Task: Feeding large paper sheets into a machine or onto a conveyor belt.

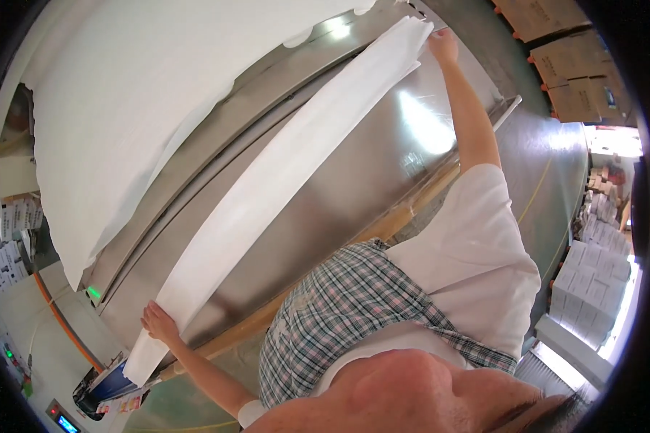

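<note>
A long white folded strip of sheet material (256,195), like paper or thin cloth, lies diagonally across a shiny metal table (339,173). My right hand (442,45) is closed at its far right end, where the layered edges fan apart. Near the other end, my left hand (160,322) lies across the strip with fingers stretched over its surface. The underside of the strip is hidden. Beyond a dark slot in the metal, a wide white sheet (130,108) with a ragged edge covers the machine.
A wooden edge (404,213) runs along the table's near side, close to my body. Cardboard boxes (574,79) stand at the upper right, and wrapped white stacks (588,289) at the right. A control box with a lit display (66,424) sits at the lower left.
</note>
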A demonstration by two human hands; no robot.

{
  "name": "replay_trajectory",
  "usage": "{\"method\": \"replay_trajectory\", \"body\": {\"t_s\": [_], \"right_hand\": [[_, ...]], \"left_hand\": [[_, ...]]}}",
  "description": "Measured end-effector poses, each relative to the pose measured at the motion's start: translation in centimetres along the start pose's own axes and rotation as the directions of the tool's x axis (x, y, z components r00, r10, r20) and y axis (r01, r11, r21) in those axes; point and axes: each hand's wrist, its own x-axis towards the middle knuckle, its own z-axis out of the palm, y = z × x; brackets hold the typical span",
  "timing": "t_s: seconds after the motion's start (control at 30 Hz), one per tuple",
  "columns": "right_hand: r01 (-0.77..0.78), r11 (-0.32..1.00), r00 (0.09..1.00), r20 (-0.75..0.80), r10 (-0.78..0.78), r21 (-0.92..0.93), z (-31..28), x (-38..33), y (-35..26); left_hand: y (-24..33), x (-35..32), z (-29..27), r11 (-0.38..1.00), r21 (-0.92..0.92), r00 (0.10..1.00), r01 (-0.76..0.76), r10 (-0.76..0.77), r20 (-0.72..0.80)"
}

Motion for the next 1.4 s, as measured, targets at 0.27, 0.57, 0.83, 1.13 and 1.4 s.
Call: {"method": "replay_trajectory", "body": {"t_s": [0.27,0.57,0.83,1.13,1.4], "right_hand": [[-0.254,0.765,0.966,0.118,0.229,0.592,-3.7,-4.4,-1.7],[0.538,0.841,0.818,0.281,-0.502,-0.063,0.8,-6.7,-7.1],[0.326,0.939,0.725,0.609,-0.322,0.109,3.8,-1.2,-5.5],[0.310,0.778,-0.020,0.822,-0.569,0.546,-6.1,-18.3,-13.7],[0.214,0.790,-0.054,0.814,-0.578,0.575,-8.5,-27.8,-18.5]], "left_hand": [[0.5,-0.1,0.3,0.999,0.012,0.999,-0.030,0.030,-0.027],[0.5,-0.1,0.1,1.000,0.006,0.999,-0.021,0.021,0.028],[-4.6,2.2,2.0,0.998,0.051,0.998,-0.038,0.035,0.051],[7.0,-0.1,-4.3,0.744,-0.566,0.701,-0.356,0.613,0.365],[30.8,-7.2,-6.7,0.414,-0.675,0.028,-0.611,0.863,0.504]]}}
